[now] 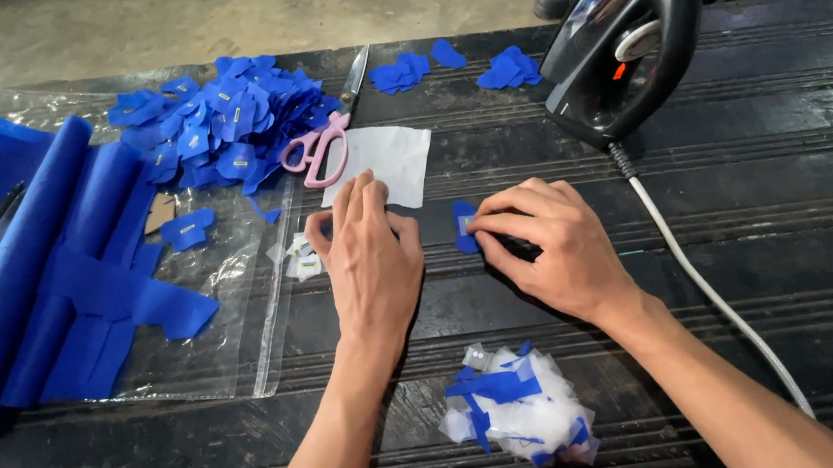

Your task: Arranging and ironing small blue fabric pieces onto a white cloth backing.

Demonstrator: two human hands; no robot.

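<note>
Right hand first: from my remote view the fingers are curled together and pinched down on a small blue fabric piece with a tiny pale tag on it, pressing it flat on the dark ribbed surface. That piece pokes out just past the fingertips, on the side facing my other hand. Something dark sits under the fingers too, can't tell what it is.

Left hand is right beside it, palm down, fingers loosely together and flat, not gripping anything I can see. Its fingertips touch the lower edge of a white fabric square, and a few little pale tags lie just by the thumb side.

Going outward: pink-handled scissors lie just past the white square, blades pointing away. Beyond those there's a big heap of blue cutouts sitting on a clear plastic bag, with rolled blue fabric at the far left. Closer to me, between the forearms, is a small pile of white and blue scraps. A black iron stands upright off to the right, its white cord trailing toward me.
</note>
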